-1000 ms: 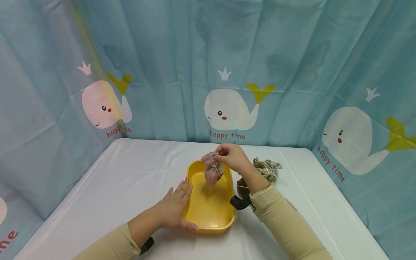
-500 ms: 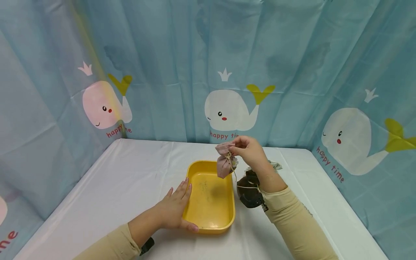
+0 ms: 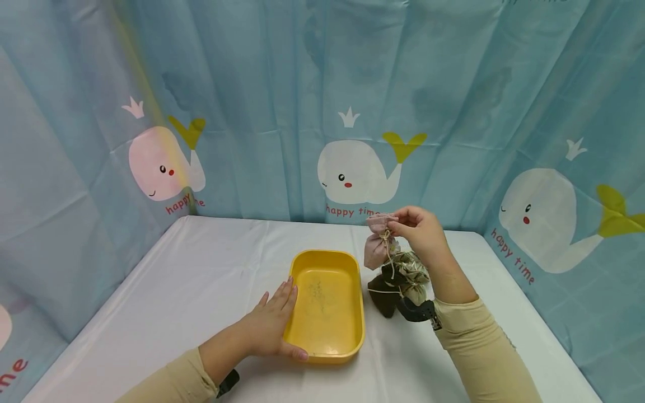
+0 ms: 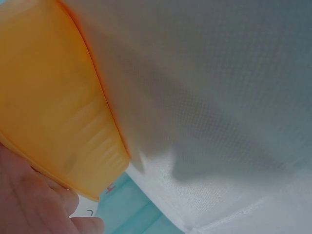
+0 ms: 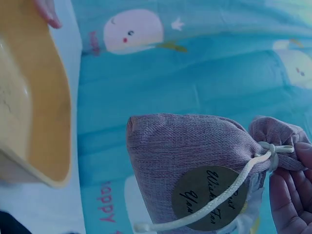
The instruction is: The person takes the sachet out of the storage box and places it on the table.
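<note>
My right hand (image 3: 420, 232) pinches a small pink drawstring pouch (image 3: 378, 250) by its gathered neck, holding it up at the back right of the yellow tray (image 3: 322, 354). In the right wrist view the pouch (image 5: 190, 161) shows a tied cream cord and a round label with lettering. My left hand (image 3: 269, 324) lies with straight fingers along the tray's left rim, thumb at the near left corner. The left wrist view shows those fingers (image 4: 39, 195) against the tray's outer wall (image 4: 63, 97).
Right of the tray lie a dark brown pouch (image 3: 381, 299) with a light cord and a shiny gold pouch (image 3: 410, 271), partly behind the pink pouch and right wrist strap. A white cloth (image 3: 216, 268) covers the table. Blue whale-print curtains (image 3: 262, 112) stand around it.
My right hand has carried the pink pouch up and rightward from over the tray to above the other pouches. The left hand has stayed on the tray's rim.
</note>
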`<control>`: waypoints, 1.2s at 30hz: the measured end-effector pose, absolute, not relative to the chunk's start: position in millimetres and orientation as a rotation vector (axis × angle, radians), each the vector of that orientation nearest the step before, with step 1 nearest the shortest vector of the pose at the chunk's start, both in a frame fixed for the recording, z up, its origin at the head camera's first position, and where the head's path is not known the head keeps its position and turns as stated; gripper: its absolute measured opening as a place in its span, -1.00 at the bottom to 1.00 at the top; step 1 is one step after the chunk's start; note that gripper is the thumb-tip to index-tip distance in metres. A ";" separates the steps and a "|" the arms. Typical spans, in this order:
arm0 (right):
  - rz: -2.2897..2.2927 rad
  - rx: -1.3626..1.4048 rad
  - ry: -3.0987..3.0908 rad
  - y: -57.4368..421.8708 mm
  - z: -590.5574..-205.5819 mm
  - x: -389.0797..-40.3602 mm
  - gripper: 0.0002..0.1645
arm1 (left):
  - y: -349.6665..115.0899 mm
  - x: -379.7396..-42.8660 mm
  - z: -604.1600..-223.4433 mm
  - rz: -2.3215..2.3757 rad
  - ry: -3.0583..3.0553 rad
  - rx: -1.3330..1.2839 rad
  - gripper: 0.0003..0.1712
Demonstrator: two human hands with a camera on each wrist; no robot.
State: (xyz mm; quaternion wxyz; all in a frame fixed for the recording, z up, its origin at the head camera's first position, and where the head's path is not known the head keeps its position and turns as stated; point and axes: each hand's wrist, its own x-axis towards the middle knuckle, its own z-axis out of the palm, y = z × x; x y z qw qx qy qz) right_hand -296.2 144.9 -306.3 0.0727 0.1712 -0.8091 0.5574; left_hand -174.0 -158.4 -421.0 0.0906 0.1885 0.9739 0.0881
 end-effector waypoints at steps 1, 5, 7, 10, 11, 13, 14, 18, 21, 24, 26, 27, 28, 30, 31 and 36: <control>1.669 0.512 -2.414 148.9 -306.5 -296.2 -0.74 | -158.3 -174.2 -421.2 0.265 2.895 0.561 0.56; 1.663 0.505 -2.339 163.8 -306.8 -295.3 -0.72 | -158.0 -174.4 -421.1 0.271 2.892 0.556 0.56; 1.672 0.493 -2.306 170.6 -306.7 -294.4 -0.72 | -157.9 -174.4 -420.9 0.271 2.893 0.557 0.56; 1.642 0.455 -2.299 180.3 -306.6 -292.9 -0.71 | -157.9 -174.3 -420.7 0.270 2.896 0.562 0.56; 1.635 0.445 -2.295 183.4 -306.7 -292.6 -0.70 | -158.0 -174.3 -420.9 0.272 2.898 0.566 0.55; 1.614 0.427 -2.291 189.5 -307.2 -291.9 -0.70 | -157.9 -174.1 -420.6 0.268 2.901 0.570 0.55; 1.606 0.423 -2.287 192.6 -307.6 -291.6 -0.70 | -157.8 -174.1 -420.6 0.267 2.902 0.572 0.55; 1.593 0.412 -2.257 204.6 -310.4 -290.9 -0.73 | -157.3 -173.9 -419.8 0.269 2.896 0.564 0.55; 1.585 0.394 -2.239 214.0 -313.6 -290.3 -0.73 | -157.1 -173.7 -419.2 0.276 2.893 0.559 0.55; 1.574 0.354 -2.232 223.0 -317.0 -290.1 -0.72 | -157.6 -173.6 -419.2 0.278 2.895 0.565 0.54; 1.566 0.310 -2.238 228.6 -320.0 -290.5 -0.73 | -157.7 -173.6 -419.4 0.274 2.897 0.570 0.53; 1.559 0.280 -2.245 231.1 -321.6 -290.8 -0.74 | -157.7 -173.5 -419.5 0.274 2.897 0.572 0.53; 1.555 0.250 -2.253 233.4 -323.2 -291.2 -0.75 | -157.7 -173.5 -419.6 0.274 2.897 0.571 0.53; 1.551 0.190 -2.269 237.7 -326.9 -291.9 -0.78 | -157.7 -173.4 -419.7 0.269 2.896 0.564 0.53; 1.549 0.156 -2.276 239.6 -328.8 -292.5 -0.80 | -157.8 -173.5 -420.0 0.270 2.895 0.562 0.54; 1.527 0.045 -2.304 248.5 -336.6 -296.2 -0.80 | -158.2 -174.1 -421.2 0.266 2.897 0.558 0.54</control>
